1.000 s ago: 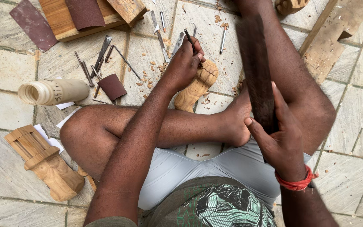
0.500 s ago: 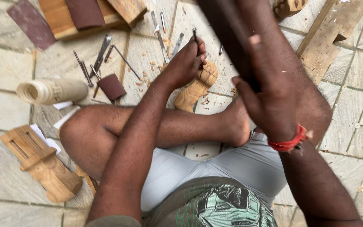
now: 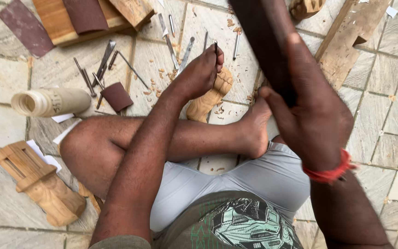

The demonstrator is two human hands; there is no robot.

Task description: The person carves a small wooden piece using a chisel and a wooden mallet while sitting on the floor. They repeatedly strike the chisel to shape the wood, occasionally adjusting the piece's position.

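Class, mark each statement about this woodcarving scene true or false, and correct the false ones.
1. The left hand holds a thin chisel against a small wooden carving. True.
2. The right hand is empty. False: it grips a dark wooden mallet.
3. A red band circles the right wrist. True.
4. The carving rests on a workbench. False: it lies on the stone-tile floor.
5. Loose metal carving tools lie on the floor. True.
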